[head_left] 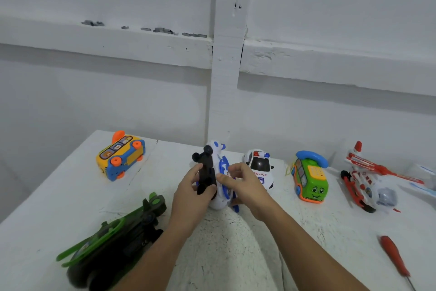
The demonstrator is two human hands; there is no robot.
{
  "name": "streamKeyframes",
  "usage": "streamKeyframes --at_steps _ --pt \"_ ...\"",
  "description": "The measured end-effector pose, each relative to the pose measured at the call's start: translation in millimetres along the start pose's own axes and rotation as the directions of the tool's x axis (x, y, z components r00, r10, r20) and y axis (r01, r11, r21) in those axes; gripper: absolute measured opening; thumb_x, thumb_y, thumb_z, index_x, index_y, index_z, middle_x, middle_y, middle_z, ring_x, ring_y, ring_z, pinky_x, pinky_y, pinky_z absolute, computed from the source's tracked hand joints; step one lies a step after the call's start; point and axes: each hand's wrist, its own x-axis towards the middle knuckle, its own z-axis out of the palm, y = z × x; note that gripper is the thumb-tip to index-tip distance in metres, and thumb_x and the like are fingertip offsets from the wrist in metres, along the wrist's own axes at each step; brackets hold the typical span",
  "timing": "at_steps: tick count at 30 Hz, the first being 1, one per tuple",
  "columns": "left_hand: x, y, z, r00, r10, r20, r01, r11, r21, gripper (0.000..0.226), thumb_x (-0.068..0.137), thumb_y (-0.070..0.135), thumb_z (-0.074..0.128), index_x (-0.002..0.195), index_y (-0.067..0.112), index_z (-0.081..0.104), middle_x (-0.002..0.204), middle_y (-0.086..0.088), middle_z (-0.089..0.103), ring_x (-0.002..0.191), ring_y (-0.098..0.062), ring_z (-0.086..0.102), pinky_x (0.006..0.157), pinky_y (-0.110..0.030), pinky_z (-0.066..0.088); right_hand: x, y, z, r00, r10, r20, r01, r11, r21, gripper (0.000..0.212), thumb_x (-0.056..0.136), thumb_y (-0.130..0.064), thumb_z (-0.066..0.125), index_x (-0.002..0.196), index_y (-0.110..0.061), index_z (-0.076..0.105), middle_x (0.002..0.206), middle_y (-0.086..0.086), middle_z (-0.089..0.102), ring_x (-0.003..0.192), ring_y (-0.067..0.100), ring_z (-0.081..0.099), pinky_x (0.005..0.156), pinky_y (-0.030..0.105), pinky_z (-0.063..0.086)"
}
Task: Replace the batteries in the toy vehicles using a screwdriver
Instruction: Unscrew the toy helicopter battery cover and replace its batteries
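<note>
White-and-blue toy vehicle (221,165): being held on end over the white table (165,161), black underside (206,177) facing left.
Left hand (188,196): fingers curling round that black underside, gripping it.
Right hand (243,187): fingers gripping the toy's blue-and-white side.
Red-handled screwdriver (395,259): lying well right of the held toy, nearer the person.
Police car (260,166): sitting just right of it.
Green telephone bus (310,178), red-and-white helicopter (368,179): sitting farther right.
Yellow bus (120,156): lying on its side, far left.
Green-and-black helicopter (113,243): lying near left.

screwdriver (396,258) right of helicopter (219,172), on table (330,231)
</note>
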Motion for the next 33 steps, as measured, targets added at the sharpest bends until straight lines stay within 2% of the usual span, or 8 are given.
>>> streamKeyframes --at_steps 2,7,14,19,22,25,28,33 --pt "-9 -1 1 0.999 0.039 0.008 -0.039 0.999 0.025 0.059 0.083 0.016 0.073 0.133 0.036 0.05 0.113 0.022 0.06 0.106 0.0 0.055 0.084 -0.027 0.051 -8 2 -3 0.999 -0.024 -0.021 0.025 0.999 0.031 0.045 0.084 -0.031 0.074 0.12 -0.022 0.048 0.113 -0.006 0.055 0.094 0.017 0.066 0.071 0.04 0.061" --pt "-36 3 1 0.983 0.156 0.098 -0.16 0.987 0.034 0.065 0.075 0.01 0.08 0.128 0.038 0.052 0.117 0.024 0.055 0.102 0.019 0.05 0.064 -0.002 0.045 -35 11 -25 0.998 -0.054 0.009 0.052 0.978 0.202 0.05 0.084 -0.014 0.074 0.126 -0.028 0.05 0.113 0.004 0.057 0.094 0.022 0.069 0.07 0.041 0.061" --pt "-76 12 30 0.917 0.282 0.283 -0.297 0.955 0.013 0.079 0.055 0.036 0.087 0.128 0.044 0.057 0.127 0.026 0.051 0.122 0.0 0.051 0.088 -0.023 0.053 -86 42 -81 0.995 -0.1 -0.012 0.098 0.931 0.353 0.044 0.082 -0.013 0.073 0.12 -0.028 0.057 0.114 0.011 0.065 0.091 0.033 0.072 0.066 0.046 0.058" --pt "-107 17 82 0.875 0.344 0.34 -0.367 0.93 0.005 0.079 0.058 0.029 0.089 0.124 0.051 0.053 0.118 0.029 0.037 0.117 0.009 0.046 0.084 -0.006 0.046 -121 67 -133 0.997 -0.073 -0.003 0.069 0.916 0.394 0.051 0.079 -0.019 0.072 0.125 -0.034 0.058 0.12 0.016 0.065 0.101 0.041 0.068 0.081 0.066 0.053" --pt "-126 18 117 0.872 0.312 0.378 -0.321 0.946 -0.04 0.079 0.057 0.033 0.088 0.121 0.061 0.051 0.122 0.024 0.032 0.114 0.013 0.045 0.085 -0.007 0.047 -143 76 -165 0.998 -0.059 0.019 0.046 0.913 0.405 0.049 0.083 -0.019 0.066 0.129 -0.033 0.054 0.118 0.015 0.068 0.103 0.041 0.067 0.083 0.065 0.052" --pt "-146 16 148 0.865 0.283 0.415 -0.275 0.958 -0.08 0.081 0.054 0.044 0.085 0.121 0.067 0.045 0.126 0.03 0.038 0.115 0.01 0.049 0.089 -0.023 0.055 -162 85 -195 0.998 -0.046 0.038 0.027 0.92 0.392 0.046 0.089 -0.017 0.062 0.131 -0.032 0.052 0.116 0.015 0.069 0.104 0.04 0.067 0.082 0.062 0.054" --pt "-163 11 176 0.859 0.262 0.441 -0.237 0.965 -0.111 0.082 0.059 0.047 0.083 0.129 0.063 0.042 0.129 0.035 0.048 0.119 0.002 0.054 0.095 -0.035 0.054 -177 96 -218 0.998 -0.019 0.058 -0.004 0.93 0.368 0.043 0.09 -0.018 0.062 0.13 -0.033 0.053 0.116 0.017 0.069 0.104 0.04 0.067 0.083 0.063 0.053" --pt "-190 3 209 0.855 0.255 0.452 -0.218 0.967 -0.133 0.083 0.07 0.044 0.081 0.14 0.049 0.037 0.134 0.031 0.051 0.12 0.003 0.054 0.1 -0.034 0.051 -198 112 -242 0.997 0.005 0.082 -0.027 0.962 0.272 0.042 0.093 -0.026 0.06 0.132 -0.036 0.049 0.118 0.01 0.07 0.105 0.034 0.068 0.084 0.062 0.054"
